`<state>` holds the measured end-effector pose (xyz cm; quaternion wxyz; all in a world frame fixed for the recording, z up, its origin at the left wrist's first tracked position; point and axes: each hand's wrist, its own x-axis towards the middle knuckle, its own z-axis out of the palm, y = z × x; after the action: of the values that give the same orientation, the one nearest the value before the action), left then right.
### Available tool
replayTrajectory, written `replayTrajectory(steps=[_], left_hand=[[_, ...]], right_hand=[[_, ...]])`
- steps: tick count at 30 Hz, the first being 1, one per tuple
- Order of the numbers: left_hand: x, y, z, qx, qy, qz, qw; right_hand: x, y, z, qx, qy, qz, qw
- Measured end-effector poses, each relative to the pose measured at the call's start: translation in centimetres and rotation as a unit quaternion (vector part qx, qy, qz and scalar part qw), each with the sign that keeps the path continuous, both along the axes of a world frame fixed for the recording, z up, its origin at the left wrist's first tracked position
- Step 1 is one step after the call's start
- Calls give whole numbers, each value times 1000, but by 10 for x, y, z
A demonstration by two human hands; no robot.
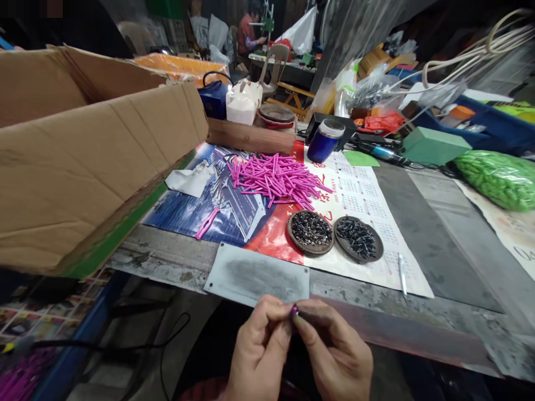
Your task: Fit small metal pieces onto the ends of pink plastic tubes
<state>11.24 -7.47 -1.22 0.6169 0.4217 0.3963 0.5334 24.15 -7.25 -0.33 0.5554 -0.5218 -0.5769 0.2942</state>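
Observation:
My left hand [259, 351] and my right hand [340, 351] meet just off the front edge of the bench. Between their pinched fingertips is a slim magenta piece [295, 310], of which only a shiny end shows; the fingers hide the rest. Just beyond the hands lies a flat grey metal plate [259, 274]. Farther back is a pile of magenta sticks [280, 179], and a few more magenta sticks [207, 224] lie apart to the left. One round dish [292, 243] holds small shiny metal parts, and a second dish [380, 240] holds dark pin-like parts.
A big cardboard box [125, 150] fills the left side. Behind the pile stand a wooden box [251, 135] and a blue jar [324, 143]. A white pen [402, 273] lies at the right on a calendar poster [388, 256]. Another person [247, 36] sits in the background.

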Motion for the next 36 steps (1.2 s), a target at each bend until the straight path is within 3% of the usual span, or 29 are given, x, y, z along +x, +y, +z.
replayTrajectory(steps=[6,11,17,20,27,31,36], left_hand=[[3,-2,-6,79,52,52,994],[9,-3,-11,85,54,96,990],[11,0,-18,165,100,116,974],[15,0,-19,167,114,140,969],[25,1,-23,191,105,168,961],[17,8,-22,216,112,121,962],[4,17,-13,152,94,37,983]], right_hand=[[0,-1,0,9,7,-12,1000],[-2,4,0,-20,48,4,999],[-9,3,-6,-23,-1,-61,998],[-14,1,-8,-28,1,-89,996],[-20,1,-9,-16,-2,-93,996],[-13,2,-7,-16,-31,-73,997],[12,13,9,-1,-98,56,994]])
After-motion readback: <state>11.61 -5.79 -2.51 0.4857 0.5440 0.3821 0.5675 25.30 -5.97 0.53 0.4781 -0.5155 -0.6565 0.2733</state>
